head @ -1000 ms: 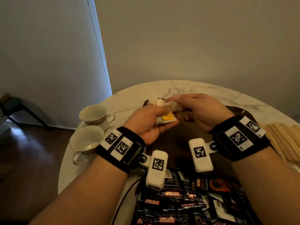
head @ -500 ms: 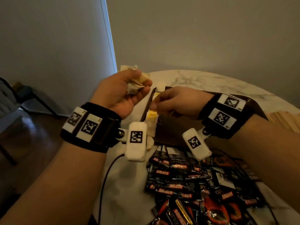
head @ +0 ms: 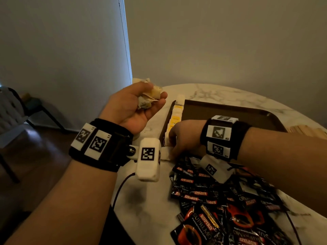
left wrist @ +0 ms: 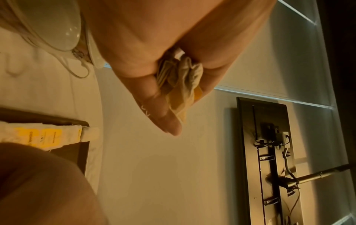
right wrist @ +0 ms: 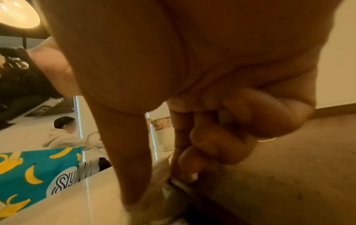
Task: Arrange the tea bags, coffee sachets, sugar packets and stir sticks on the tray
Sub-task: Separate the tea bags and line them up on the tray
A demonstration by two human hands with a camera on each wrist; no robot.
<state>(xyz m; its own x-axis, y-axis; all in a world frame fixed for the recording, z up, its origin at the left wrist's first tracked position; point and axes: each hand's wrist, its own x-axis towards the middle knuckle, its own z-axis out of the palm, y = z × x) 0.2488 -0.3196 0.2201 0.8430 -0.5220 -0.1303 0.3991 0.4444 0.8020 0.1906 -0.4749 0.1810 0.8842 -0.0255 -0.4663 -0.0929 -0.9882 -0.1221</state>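
White paper tea bags with yellow tags (head: 174, 119) are lying in a row along the left rim of the dark brown plastic tray (head: 230, 110), the landmark here. At the row's near end, the right hand (head: 184, 138) is pinching one bag with curled fingers; nudging its neighbours could be skewing the line. Left of the tray, raised, the left hand (head: 134, 106) is clutching a crumpled bunch of spare tea bags (head: 148, 98); loosening could be spilling them onto the marble surface (head: 150, 200).

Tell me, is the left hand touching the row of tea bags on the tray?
Apart. The head view shows the left hand raised beside the tray, clear of the row.
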